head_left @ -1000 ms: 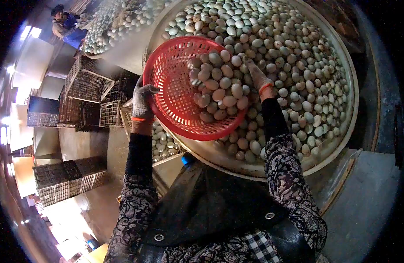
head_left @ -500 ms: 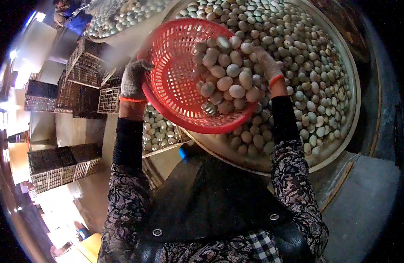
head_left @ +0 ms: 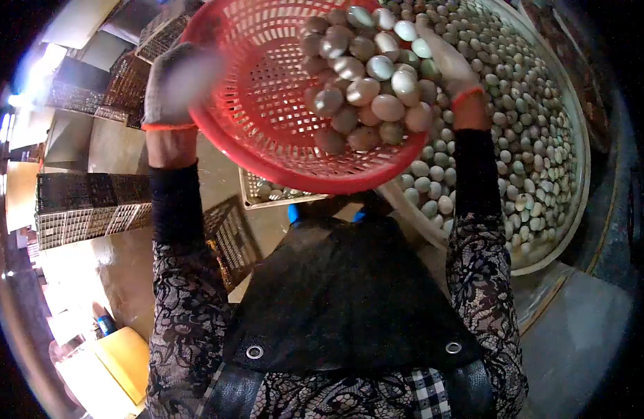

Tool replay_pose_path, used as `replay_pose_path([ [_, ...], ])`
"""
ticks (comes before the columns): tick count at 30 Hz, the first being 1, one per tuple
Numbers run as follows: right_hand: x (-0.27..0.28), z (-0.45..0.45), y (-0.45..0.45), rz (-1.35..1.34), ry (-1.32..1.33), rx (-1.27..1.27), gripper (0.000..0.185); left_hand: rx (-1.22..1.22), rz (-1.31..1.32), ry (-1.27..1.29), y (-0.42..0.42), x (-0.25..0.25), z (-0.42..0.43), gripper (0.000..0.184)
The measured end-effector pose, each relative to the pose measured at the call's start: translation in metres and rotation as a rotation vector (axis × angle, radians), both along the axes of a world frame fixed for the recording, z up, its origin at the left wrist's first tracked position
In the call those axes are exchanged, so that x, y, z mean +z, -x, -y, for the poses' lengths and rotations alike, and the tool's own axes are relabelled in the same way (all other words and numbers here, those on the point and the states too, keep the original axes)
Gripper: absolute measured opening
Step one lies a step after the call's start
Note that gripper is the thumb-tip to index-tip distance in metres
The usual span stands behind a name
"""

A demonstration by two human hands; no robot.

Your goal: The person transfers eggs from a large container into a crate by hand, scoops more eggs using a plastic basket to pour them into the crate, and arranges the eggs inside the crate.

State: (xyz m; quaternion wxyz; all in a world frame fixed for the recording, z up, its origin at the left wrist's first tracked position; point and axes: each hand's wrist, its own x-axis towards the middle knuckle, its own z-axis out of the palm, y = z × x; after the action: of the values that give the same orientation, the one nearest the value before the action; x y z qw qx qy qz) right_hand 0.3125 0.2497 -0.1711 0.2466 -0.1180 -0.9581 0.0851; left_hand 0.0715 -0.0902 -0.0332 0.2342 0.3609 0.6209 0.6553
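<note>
at the upper centre of the view, a round red basket (head_left: 322, 183) of perforated plastic tilts between two gloved hands, its slotted wall curving up to a smooth, thick rim. heaped eggs (head_left: 388, 108), oval, smooth-shelled and pale grey-green to brownish, fill its right half; several carry a glossy highlight, while the latticed base shows on the left. the left hand (head_left: 175, 87), in a pale cloth glove edged with an orange band, is closed on the basket's left rim; a blur hides part of its fingers. the right hand (head_left: 451, 66), similarly gloved, lies at the right edge with its fingers extended along the eggs; whether it grips the rim cannot be told. to the right, a broad, round tub (head_left: 582, 167) with a pale lip holds a dense bed of loose eggs (head_left: 538, 112). just below the basket in the view, a pale, lattice-sided crate (head_left: 283, 202) is partly covered by the red rim. at the lower centre spreads a black apron (head_left: 350, 293), matt and creased, with two metal eyelets (head_left: 254, 353), flanked by sleeves (head_left: 189, 300) of floral black lace. at the left, slatted crates (head_left: 91, 209) stand in a row on a smooth, shiny floor (head_left: 130, 272).
</note>
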Motion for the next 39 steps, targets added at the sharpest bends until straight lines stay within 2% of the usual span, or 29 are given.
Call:
replay_pose_path([
  [2,0.011,0.026,0.012,-0.01,0.021,0.048,0.051,0.038,-0.183,0.085,0.013,0.005,0.022,0.012],
  [4,0.02,0.047,0.028,0.005,0.156,0.065,0.053,0.081,-0.366,0.185,0.027,0.01,0.049,0.008],
  [6,0.011,0.07,0.057,0.017,0.729,-0.039,0.048,0.109,-0.516,0.263,0.042,0.01,0.078,0.007],
  [7,0.019,0.095,0.067,-0.085,0.951,0.015,0.05,0.122,-0.519,0.268,0.05,0.009,0.094,0.007],
  [8,0.027,0.121,0.077,-0.198,1.169,0.068,0.057,0.135,-0.497,0.26,0.05,0.008,0.103,0.007],
  [9,0.013,0.128,0.096,-0.136,1.093,0.13,0.052,0.14,-0.407,0.231,0.055,0.006,0.116,0.01],
  [12,-0.027,0.161,0.141,-0.016,1.08,-0.1,0.054,0.155,-0.083,0.122,0.06,-0.002,0.141,0.022],
  [13,-0.052,0.168,0.152,-0.044,1.046,0.002,0.048,0.154,0.009,0.097,0.063,-0.007,0.148,0.026],
  [15,-0.057,0.182,0.156,0.051,1.192,-0.096,0.03,0.156,0.169,0.066,0.064,-0.021,0.15,0.035],
  [17,-0.143,0.196,0.174,-0.255,0.892,0.102,0.024,0.148,0.284,0.063,0.073,-0.038,0.155,0.044],
  [19,-0.148,0.217,0.166,-0.361,1.294,0.19,0.024,0.156,0.36,0.082,0.079,-0.06,0.152,0.053],
  [20,-0.142,0.229,0.162,-0.426,1.489,0.22,0.025,0.174,0.349,0.104,0.081,-0.073,0.151,0.045],
  [22,-0.127,0.244,0.152,-0.247,1.714,-0.135,0.027,0.192,0.374,0.11,0.088,-0.104,0.149,0.051],
  [24,-0.32,0.212,0.166,-0.073,1.015,-0.104,0.032,0.276,0.451,0.121,0.091,-0.131,0.141,0.054],
  [26,-0.313,0.229,0.151,0.018,1.137,-0.222,0.033,0.217,0.494,0.157,0.095,-0.152,0.144,0.063],
  [27,-0.312,0.235,0.148,0.059,1.137,-0.266,0.033,0.222,0.427,0.24,0.097,-0.164,0.144,0.061],
  [30,-0.332,0.246,0.142,0.152,1.099,-0.36,0.035,0.127,0.453,0.187,0.085,-0.173,0.123,0.061],
  [37,-0.368,0.261,0.144,0.271,1.042,-0.45,0.039,0.112,0.424,0.257,0.072,-0.177,0.097,0.062],
  [39,-0.376,0.261,0.148,0.285,1.041,-0.459,0.04,0.126,0.317,0.28,0.072,-0.177,0.094,0.063],
])
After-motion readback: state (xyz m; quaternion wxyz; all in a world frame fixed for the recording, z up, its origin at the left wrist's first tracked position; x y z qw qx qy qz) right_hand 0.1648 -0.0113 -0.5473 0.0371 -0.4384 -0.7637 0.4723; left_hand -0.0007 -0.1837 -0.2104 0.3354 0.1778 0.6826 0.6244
